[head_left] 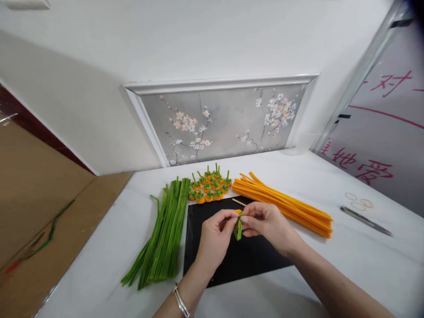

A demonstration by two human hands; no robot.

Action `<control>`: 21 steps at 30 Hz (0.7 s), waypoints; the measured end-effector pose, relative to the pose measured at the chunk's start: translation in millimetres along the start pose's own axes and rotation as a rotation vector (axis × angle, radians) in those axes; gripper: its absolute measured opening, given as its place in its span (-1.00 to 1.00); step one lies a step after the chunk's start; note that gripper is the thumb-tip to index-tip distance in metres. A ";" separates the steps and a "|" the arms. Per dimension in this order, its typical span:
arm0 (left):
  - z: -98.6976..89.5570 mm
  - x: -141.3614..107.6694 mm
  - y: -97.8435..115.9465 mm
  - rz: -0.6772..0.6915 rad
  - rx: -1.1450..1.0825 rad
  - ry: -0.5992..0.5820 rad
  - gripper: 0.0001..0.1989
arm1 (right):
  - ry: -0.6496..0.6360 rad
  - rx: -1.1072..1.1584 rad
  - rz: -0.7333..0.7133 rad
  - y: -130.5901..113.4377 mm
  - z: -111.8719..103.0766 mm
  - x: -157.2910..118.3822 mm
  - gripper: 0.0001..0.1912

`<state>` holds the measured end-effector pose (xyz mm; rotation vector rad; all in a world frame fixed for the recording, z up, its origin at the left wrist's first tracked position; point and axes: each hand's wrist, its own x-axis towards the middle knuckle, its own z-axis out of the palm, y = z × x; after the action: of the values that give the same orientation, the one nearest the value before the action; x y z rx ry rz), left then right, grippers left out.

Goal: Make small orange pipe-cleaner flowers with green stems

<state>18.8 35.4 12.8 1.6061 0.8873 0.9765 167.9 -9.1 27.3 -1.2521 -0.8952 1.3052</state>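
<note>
As both hands (236, 225) meet, they apparently pinch a green stem (239, 229).

The single view comes from the wearer's head, above the near side of the white table (364, 269), looking forward and down across it. The left hand (214, 236) and right hand (268, 224) sit a little right of and below centre, at moderately close range (near enough for the fingers to show separately), with both forearms entering from the bottom edge. Beyond the tabletop, the view faces the floral wall panel (228, 123), farther off and slightly tilted. It is wide enough to take in cardboard (36, 190) at left and a lettered board (380, 132) at right.
</note>
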 end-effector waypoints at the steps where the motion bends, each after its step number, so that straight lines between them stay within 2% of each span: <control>1: -0.1 0.3 0.3 -0.005 -0.015 0.004 -0.88 | 0.001 0.018 0.004 1.2 1.6 -0.4 -0.65; 3: 0.3 0.7 1.4 -0.041 -0.062 0.007 -0.89 | 0.004 -0.023 -0.021 4.3 2.9 -0.7 -0.69; 5: 1.3 0.9 3.2 -0.095 -0.117 0.009 -0.90 | 0.032 -0.167 -0.095 7.0 1.0 0.1 -0.81; 7: 2.6 0.8 5.9 -0.152 -0.165 0.010 -0.90 | 0.069 -0.351 -0.213 8.3 -3.1 1.8 -0.90; 10: 3.6 0.3 10.8 -0.244 -0.253 -0.015 -0.88 | 0.096 -0.516 -0.390 7.9 -9.6 5.2 -0.92; 16: -1.1 0.1 18.5 -0.385 -0.344 -0.115 -0.79 | 0.032 -0.545 -0.587 6.8 -14.5 8.2 -0.89; 19: -2.5 0.7 18.5 -0.389 -0.340 -0.140 -0.79 | -0.041 -0.614 -0.732 4.7 -17.7 8.2 -0.87; 21: -2.2 1.1 17.0 -0.358 -0.315 -0.122 -0.83 | -0.067 -0.627 -0.722 2.7 -21.2 8.3 -0.87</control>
<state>18.6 33.6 29.9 1.1772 0.8526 0.7164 189.1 -4.6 19.7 -1.1616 -1.6934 0.4956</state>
